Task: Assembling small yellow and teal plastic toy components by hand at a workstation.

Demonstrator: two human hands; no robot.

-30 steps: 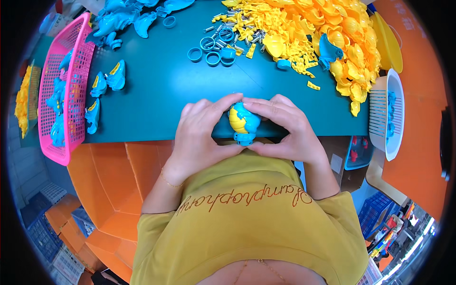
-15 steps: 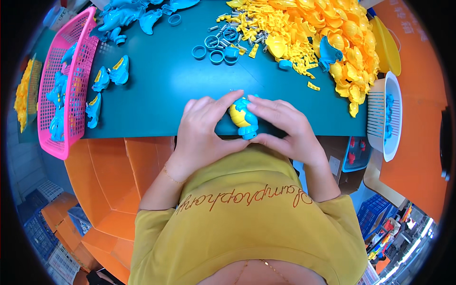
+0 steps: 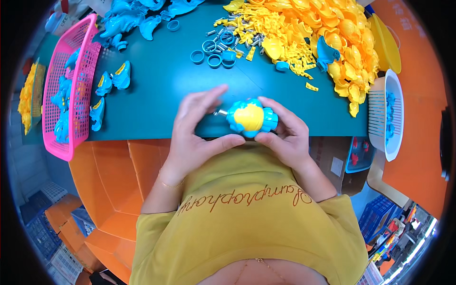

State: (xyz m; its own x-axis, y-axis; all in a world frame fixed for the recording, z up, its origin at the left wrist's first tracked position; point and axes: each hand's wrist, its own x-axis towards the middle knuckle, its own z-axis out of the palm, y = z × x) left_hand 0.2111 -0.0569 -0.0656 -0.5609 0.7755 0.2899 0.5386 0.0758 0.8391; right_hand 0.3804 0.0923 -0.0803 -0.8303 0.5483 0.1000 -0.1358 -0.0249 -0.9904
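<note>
Both hands meet at the near edge of the teal table (image 3: 156, 85). Between them is a small blue toy with a yellow plastic belly (image 3: 250, 118), a thin metal pin sticking out of its left side. My right hand (image 3: 285, 135) wraps the toy from the right and below. My left hand (image 3: 194, 128) touches it with thumb under and fingers spread above the pin. Several assembled blue and yellow toys (image 3: 110, 85) lie to the left on the table.
A pink basket (image 3: 66, 95) with blue toys stands at the left. A heap of yellow parts (image 3: 327, 38), blue rings (image 3: 211, 54) and metal pins lie at the back. A white basket (image 3: 387, 114) sits at the right. Orange crates are below the table.
The toy has been turned so its yellow belly faces up. My hands have opened around it and my left fingers have spread apart.
</note>
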